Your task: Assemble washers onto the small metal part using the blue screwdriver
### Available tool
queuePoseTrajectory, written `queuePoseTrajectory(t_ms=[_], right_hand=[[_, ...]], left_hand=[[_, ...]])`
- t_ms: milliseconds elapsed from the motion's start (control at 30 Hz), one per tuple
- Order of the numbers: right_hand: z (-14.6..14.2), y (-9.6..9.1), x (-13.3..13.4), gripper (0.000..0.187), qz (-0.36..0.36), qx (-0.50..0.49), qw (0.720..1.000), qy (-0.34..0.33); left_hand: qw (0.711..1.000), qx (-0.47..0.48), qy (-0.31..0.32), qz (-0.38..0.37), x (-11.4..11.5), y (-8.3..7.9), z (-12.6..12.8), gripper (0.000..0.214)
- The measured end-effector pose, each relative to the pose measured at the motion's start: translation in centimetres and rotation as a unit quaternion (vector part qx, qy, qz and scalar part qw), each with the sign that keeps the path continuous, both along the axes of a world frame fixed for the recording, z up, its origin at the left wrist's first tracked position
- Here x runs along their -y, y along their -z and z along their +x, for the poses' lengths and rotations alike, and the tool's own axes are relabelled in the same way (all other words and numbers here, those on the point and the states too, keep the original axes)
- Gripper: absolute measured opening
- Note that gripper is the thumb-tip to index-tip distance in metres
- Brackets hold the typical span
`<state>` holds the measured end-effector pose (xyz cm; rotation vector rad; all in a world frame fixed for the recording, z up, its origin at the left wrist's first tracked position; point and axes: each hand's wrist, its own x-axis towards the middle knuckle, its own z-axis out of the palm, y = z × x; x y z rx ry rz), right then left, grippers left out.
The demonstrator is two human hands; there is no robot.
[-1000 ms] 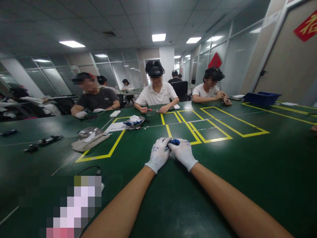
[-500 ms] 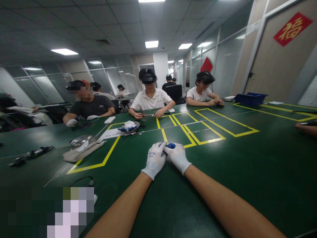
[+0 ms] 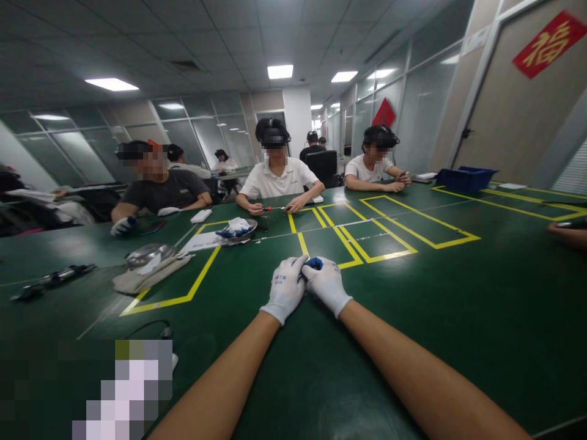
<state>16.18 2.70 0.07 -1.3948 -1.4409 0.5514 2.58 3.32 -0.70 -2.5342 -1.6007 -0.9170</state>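
Observation:
My left hand (image 3: 284,288) and my right hand (image 3: 328,286) meet at the middle of the green table (image 3: 330,366), both in white gloves with blue print on the backs. Their fingers are closed and pressed toward each other at the tips. Blue shows inside the curl of my right fingers and looks like the glove's coated palm side. Anything pinched between the two hands is hidden or too small to name. Ahead of them runs yellow tape (image 3: 351,265) laid in rectangles on the tabletop.
On the left are a metal lid (image 3: 149,255), a beige cloth (image 3: 156,275), a dark tool (image 3: 55,282) and a pan (image 3: 247,232) with white-and-blue gloves in it. A blue bin (image 3: 465,179) stands at the far right. Several people sit opposite; one holds a red-and-black screwdriver (image 3: 270,209).
My right fingers have curled differently, so more blue shows in a rounded gap. My hands stay together in nearly the same place. The person at left has turned a gloved hand.

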Motion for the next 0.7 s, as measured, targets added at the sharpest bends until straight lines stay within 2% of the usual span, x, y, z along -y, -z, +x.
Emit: queuePoseTrajectory(t_ms=[133, 233, 333, 400, 500, 567, 633, 700], right_hand=[[0.5, -0.4, -0.2, 0.022, 0.003, -0.002, 1.0, 0.007], [2.0, -0.8, -0.4, 0.019, 0.041, 0.029, 0.998, 0.037], [4.6, -0.4, -1.1, 0.017, 0.068, 0.092, 0.991, 0.073], [6.6, 0.3, -1.8, 0.017, 0.07, 0.133, 0.985, 0.082], [9.2, 1.6, -2.9, 0.016, 0.057, 0.175, 0.978, 0.101], [10.7, 2.1, -3.2, 0.01, 0.081, 0.221, 0.969, 0.077], [12.1, 2.3, -3.1, 0.008, 0.088, 0.266, 0.959, 0.038], [13.4, 2.2, -2.5, 0.01, 0.068, 0.292, 0.953, 0.035]], left_hand=[[1.0, -0.002, -0.007, -0.003, 0.1, -0.1, 0.1, 0.055], [1.0, 0.012, -0.015, -0.012, -0.1, -0.1, 0.0, 0.052], [0.998, 0.038, -0.05, -0.028, -1.4, -0.4, -0.9, 0.045], [0.994, 0.054, -0.084, -0.045, -3.1, -1.1, -2.5, 0.041], [0.988, 0.043, -0.126, -0.08, -5.8, -3.0, -7.0, 0.04], [0.984, 0.018, -0.15, -0.092, -7.0, -4.3, -11.4, 0.04], [0.98, -0.006, -0.173, -0.093, -7.3, -5.5, -16.4, 0.041], [0.974, -0.031, -0.208, -0.086, -6.5, -6.2, -21.7, 0.041]])
